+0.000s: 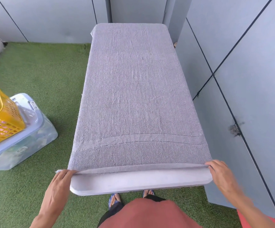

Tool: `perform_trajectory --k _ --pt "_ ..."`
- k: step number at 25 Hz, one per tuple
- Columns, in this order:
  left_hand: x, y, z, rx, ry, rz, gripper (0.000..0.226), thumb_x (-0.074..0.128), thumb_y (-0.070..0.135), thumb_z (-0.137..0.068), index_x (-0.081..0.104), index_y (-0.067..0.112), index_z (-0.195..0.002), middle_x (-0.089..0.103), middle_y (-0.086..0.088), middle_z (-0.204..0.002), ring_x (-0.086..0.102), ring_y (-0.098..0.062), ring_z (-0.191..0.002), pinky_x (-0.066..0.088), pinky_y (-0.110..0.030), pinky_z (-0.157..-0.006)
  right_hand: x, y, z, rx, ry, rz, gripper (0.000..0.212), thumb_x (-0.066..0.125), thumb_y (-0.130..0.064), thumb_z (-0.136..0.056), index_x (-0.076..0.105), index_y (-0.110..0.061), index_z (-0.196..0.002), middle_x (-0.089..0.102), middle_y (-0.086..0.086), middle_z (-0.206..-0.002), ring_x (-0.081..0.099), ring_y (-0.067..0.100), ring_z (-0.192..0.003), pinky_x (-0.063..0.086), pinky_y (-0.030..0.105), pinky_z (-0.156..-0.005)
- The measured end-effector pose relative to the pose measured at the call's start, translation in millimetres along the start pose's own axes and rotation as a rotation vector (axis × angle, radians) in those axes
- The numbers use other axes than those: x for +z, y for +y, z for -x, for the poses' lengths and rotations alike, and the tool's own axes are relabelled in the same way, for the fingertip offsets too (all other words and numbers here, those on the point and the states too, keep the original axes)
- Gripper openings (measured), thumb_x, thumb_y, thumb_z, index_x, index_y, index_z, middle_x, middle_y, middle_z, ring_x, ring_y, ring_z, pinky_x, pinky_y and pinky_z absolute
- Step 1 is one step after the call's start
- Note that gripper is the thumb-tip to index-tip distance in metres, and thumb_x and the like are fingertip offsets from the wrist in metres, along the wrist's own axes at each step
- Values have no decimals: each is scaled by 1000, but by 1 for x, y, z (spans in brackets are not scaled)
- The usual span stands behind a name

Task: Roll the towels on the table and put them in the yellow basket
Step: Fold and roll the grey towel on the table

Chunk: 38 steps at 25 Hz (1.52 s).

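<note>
Grey terry towel (133, 89) is spread flat over nearly the whole tabletop (140, 181), running from the far edge right back to the near edge where I'm standing. Only a pale strip of the tabletop shows along that near edge, below the hem. My left hand (60, 183) has its grip on the towel's near left corner, fingers curled over the hem with the fabric pinched and lifted a bit off the surface. My right hand (222, 174) is doing the same at the near right corner, fingers hooked over the edge of the cloth. Between the two, the hem is raised slightly so you can see a thin fold of the underside.

Yellow basket (1, 116) is off past the left edge of the tabletop, well apart from it, sitting on top of a clear plastic storage box (26, 142) on the green turf (51, 71). Something grey is inside the basket, can't tell what exactly.
</note>
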<state>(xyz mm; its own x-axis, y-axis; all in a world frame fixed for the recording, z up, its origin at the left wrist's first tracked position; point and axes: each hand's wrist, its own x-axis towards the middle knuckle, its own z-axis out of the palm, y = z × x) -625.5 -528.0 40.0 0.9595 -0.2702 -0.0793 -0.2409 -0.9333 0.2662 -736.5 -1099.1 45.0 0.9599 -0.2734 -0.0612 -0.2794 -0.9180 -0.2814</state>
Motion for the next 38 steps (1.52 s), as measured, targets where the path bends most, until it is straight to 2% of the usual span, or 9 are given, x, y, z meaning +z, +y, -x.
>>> perform_trajectory --k 3,6,10,15,19,27,32,35,38 --pt "-15 -3 -8 -91 -131 181 49 68 -18 -70 67 20 -101 65 1 -93 62 -15 -76 53 -23 -66 -18 8 -15 63 -218 -48 17 61 2 -86 72 -11 -87 62 -6 -81 64 25 -83 41 26 -73" --pt "-27 -2 -44 -292 -249 278 15 64 2 -87 69 15 -92 67 -5 -89 64 -18 -75 50 -22 -62 -34 -2 -44 235 -425 -122 20 67 -2 -81 67 -21 -75 65 -9 -73 61 10 -71 41 18 -62" --pt "-25 -1 -51 -191 -84 94 21 77 1 -74 65 17 -72 58 -2 -77 54 -20 -70 46 -30 -65 -30 -15 -50 320 -265 -65 34 73 1 -72 59 -27 -60 55 -11 -66 55 20 -73 40 27 -64" --pt "8 22 -8 -74 22 -26 40 63 -22 -68 62 2 -100 60 -11 -100 51 -24 -89 54 -36 -66 1 -26 -4 170 -66 -41 40 59 7 -80 46 -30 -73 47 -12 -77 46 23 -77 37 37 -71" --pt "20 25 2 -83 -4 -32 58 55 -27 -65 54 -3 -118 49 -20 -119 46 -36 -107 56 -49 -76 1 -30 1 65 -28 32 34 71 -1 -67 50 -18 -87 49 -4 -89 35 17 -83 33 33 -75" --pt "2 19 -19 -99 -24 -10 67 62 -26 -62 53 9 -119 51 -11 -111 46 -27 -96 55 -37 -60 9 -16 -7 66 74 29 27 68 10 -75 63 -9 -95 60 3 -92 45 20 -87 35 30 -79" --pt "-7 12 -20 -134 -95 121 38 53 -14 -75 52 21 -90 58 5 -93 50 -15 -84 45 -30 -69 -1 3 4 120 -35 -68 22 65 8 -81 69 -10 -93 65 1 -90 60 25 -88 42 31 -74" --pt "-18 -2 -31 -162 -201 257 30 59 -9 -81 58 18 -94 59 3 -99 59 -11 -84 47 -20 -71 -19 13 -12 108 -257 -129 24 65 -1 -86 67 -24 -91 66 -6 -89 63 15 -83 45 27 -74" --pt "-20 -9 -52 -264 -227 313 27 60 -5 -85 57 14 -103 48 -4 -110 59 -21 -91 54 -38 -84 -34 5 -39 207 -359 -213 20 69 -4 -83 63 -23 -83 69 0 -81 64 17 -77 47 30 -72"
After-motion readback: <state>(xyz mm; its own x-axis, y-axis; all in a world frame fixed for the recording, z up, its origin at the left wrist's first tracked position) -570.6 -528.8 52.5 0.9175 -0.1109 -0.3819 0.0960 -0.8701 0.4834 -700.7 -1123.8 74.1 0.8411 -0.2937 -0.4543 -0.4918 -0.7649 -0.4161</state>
